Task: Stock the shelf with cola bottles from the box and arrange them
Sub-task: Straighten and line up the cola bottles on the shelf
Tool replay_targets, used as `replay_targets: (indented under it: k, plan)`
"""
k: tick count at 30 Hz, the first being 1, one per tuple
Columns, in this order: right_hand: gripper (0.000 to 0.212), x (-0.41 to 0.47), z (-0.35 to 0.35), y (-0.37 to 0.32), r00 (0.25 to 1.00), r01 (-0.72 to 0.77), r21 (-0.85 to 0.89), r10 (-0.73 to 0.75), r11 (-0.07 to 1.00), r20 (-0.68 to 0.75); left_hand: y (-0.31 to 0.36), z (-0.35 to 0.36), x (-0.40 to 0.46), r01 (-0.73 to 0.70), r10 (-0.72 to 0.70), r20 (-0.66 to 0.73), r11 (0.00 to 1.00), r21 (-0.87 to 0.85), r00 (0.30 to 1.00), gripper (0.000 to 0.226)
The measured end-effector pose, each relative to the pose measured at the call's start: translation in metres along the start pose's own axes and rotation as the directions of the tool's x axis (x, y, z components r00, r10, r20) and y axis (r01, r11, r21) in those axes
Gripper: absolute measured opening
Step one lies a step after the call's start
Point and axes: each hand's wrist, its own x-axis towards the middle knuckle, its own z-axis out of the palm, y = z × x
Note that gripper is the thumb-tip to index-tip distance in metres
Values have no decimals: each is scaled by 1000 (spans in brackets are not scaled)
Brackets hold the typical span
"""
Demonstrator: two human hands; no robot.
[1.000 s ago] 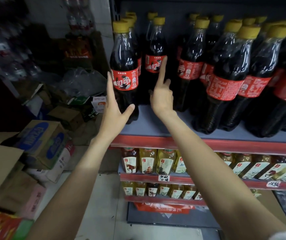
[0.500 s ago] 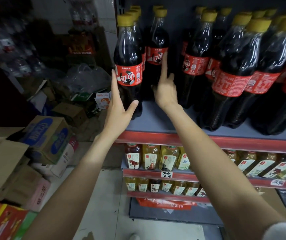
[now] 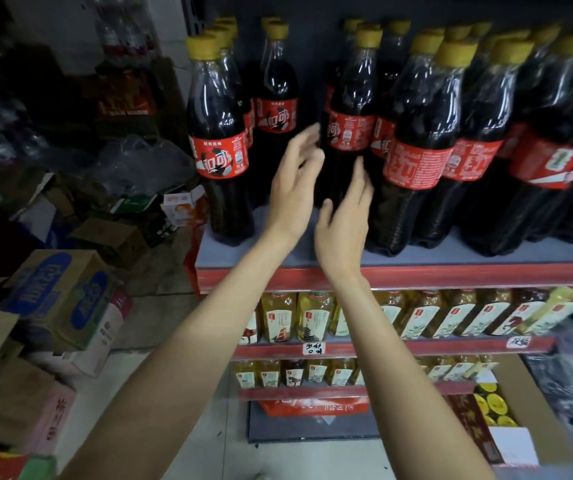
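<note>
Head view: both hands (image 3: 293, 188) have shifted right toward another cola bottle (image 3: 347, 133).

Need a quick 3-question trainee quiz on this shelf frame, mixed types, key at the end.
1. True or false: the left hand grips the leftmost front cola bottle.
2. Both hands reach toward which bottle? A) the leftmost front bottle B) the cola bottle with its label turned sideways C) a tea bottle
3. Fill in: the cola bottle caps are ____.

Key: 1 false, since neither it nor the right hand holds anything; 2 B; 3 yellow.
</note>
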Motion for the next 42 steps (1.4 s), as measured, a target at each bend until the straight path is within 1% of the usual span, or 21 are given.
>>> replay_targets:
  k: [1,2,3,6,9,12,16,19,21,23,25,28,30,32,34,36,38,39,40,41,42]
  plan:
    - [70,1,-3,0,1000,2,15,-2,1000,25,2,6,14,175,-171,40,979,-109,984,40]
    - [70,3,-5,0,999,1,26,-2,1000,53,1,10,26,299,-289,81,939,-170,954,44]
    - [71,5,-6,0,996,-1,29,-1,1000,85,0,11,34,364,-347,121,913,-181,930,47]
    - [77,10,-8,1,987,-10,21,7,1000,162,-2,16,42,400,-374,205,910,-106,905,54]
    - [83,20,-13,7,981,18,90,-35,996,190,-6,12,31,353,-342,116,932,-87,933,51]
    - [90,35,-14,12,963,61,166,-102,984,249,-13,1,12,269,-267,41,962,-44,963,49]
    - [97,49,-3,8,950,39,181,-93,983,299,-14,-9,-4,208,-209,14,976,55,978,63]
    - [95,51,7,5,944,47,204,-111,978,312,-10,-14,-18,118,-129,33,966,229,991,62]
    - [95,50,14,1,936,43,231,-120,972,331,-7,-18,-28,-31,33,2,912,410,999,59]
    - [95,47,22,-3,932,35,227,-113,973,344,-6,-24,-37,-189,246,-39,829,527,969,51]
    - [97,45,30,-7,936,39,216,-112,976,334,-8,-32,-40,-276,390,-90,778,564,916,42]
    - [101,45,37,-12,939,43,200,-108,979,326,-11,-46,-42,-331,508,-130,712,619,851,35]
    - [101,45,38,-14,934,38,195,-104,980,341,-13,-53,-43,-346,525,-124,702,622,842,34]
    - [98,41,30,-18,929,40,206,-113,978,354,-12,-52,-45,-348,491,-110,741,574,864,33]
    - [83,31,12,-20,944,81,214,-144,974,297,-9,-47,-45,-313,397,-96,831,461,913,33]
    - [56,12,-17,-20,969,184,234,-216,955,122,-4,-39,-42,-220,256,-91,931,292,962,32]
    - [34,-11,-47,-10,955,286,201,-261,937,-142,0,-27,-38,-85,92,-52,990,114,994,31]
    - [30,-21,-59,-3,931,305,159,-258,939,-260,1,-18,-36,-12,12,-1,999,42,1000,31]
    - [29,-29,-68,7,911,287,118,-233,951,-339,3,-9,-34,61,-60,69,998,-10,996,33]
    - [31,-33,-74,16,906,239,83,-192,967,-377,3,1,-31,128,-121,146,991,-38,982,34]
    - [35,-34,-77,24,917,175,60,-140,983,-373,4,11,-28,182,-168,213,982,-46,962,35]
